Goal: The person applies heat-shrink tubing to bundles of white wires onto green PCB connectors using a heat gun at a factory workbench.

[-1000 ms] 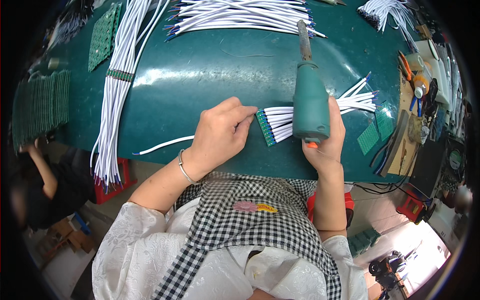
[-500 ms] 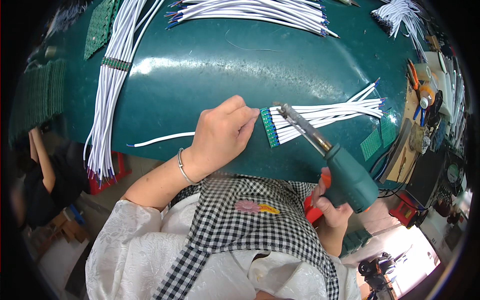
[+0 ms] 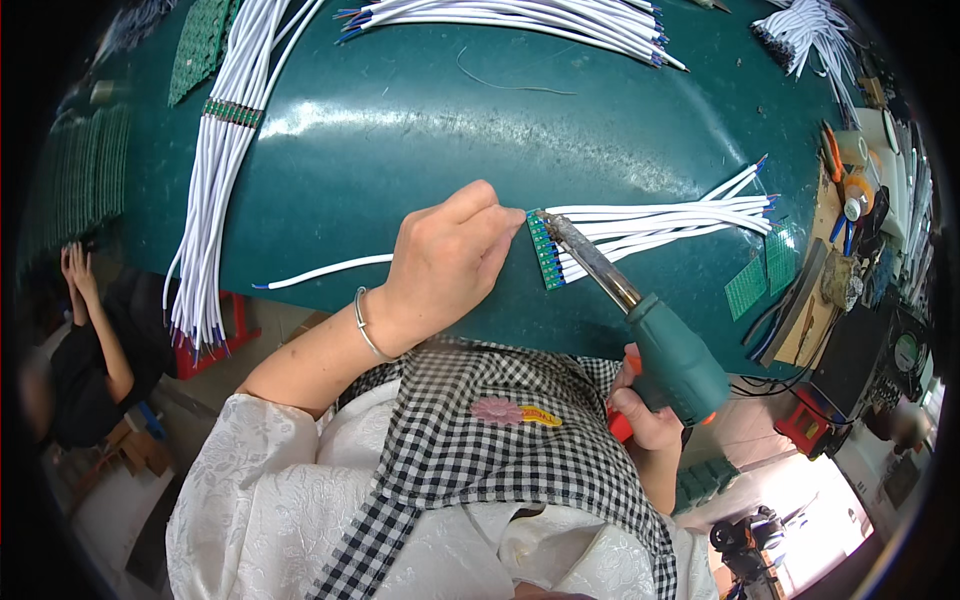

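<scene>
Right hand point(image 3: 648, 415) down near the body, low in the head view, its grip wrapped tight around the green handle of a soldering iron point(image 3: 668, 352); an orange trigger part peeks out between the fingers. Iron slants up and to the left from that fist, its metal barrel crossing the white wires, the tip landing right at the top end of a small green circuit strip point(image 3: 545, 252). Left hand point(image 3: 445, 262) sits just beside that strip, on its left, palm down on the desk point(image 3: 420, 140); fingers curled and closed, fingertips point(image 3: 508, 222) pressing at the strip's upper corner. Whether anything is pinched under them I cannot tell, the knuckles cover it. A bracelet point(image 3: 366, 325) rings that wrist.

From the strip, a fan of white wires point(image 3: 665, 222) runs off to the right, coloured ends showing at the far tips. A single loose white wire point(image 3: 320, 272) lies left of the left hand.

Farther out, a long bundle of white cables point(image 3: 228, 150) hangs over the desk's left edge, and another bundle point(image 3: 510, 18) lies along the top, cut off by the frame. Tools at the right rim are bent and too small to make out.
</scene>
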`<state>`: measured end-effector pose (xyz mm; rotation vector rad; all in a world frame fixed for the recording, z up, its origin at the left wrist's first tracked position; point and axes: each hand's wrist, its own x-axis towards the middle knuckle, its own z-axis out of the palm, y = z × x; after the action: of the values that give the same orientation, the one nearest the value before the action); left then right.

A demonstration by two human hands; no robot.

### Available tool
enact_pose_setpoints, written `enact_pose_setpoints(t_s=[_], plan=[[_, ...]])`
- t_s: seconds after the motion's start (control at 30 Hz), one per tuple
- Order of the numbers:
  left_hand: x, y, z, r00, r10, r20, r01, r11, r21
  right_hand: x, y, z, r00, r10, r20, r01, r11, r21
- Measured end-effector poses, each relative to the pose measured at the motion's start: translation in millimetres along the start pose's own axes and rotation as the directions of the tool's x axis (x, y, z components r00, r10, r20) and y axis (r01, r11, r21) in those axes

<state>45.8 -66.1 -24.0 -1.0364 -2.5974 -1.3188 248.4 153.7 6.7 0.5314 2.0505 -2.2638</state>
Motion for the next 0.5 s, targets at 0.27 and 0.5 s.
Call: enact_pose_setpoints(t_s=[0.27, 0.5], plan=[[0.1, 1.1, 0.0, 1.0, 0.012, 0.001, -0.012, 1.0, 0.021, -3.1, 21.6, -16.2, 0.979, -0.118, 0.165, 0.142, 0.98, -0.143], [0.2, 1.4, 0.4, 0.999, 0.033, 0.006, -0.033, 0.998, 0.047, 3.1, 13.0, -9.3, 0.984, -0.133, 0.114, 0.159, 0.954, -0.255]])
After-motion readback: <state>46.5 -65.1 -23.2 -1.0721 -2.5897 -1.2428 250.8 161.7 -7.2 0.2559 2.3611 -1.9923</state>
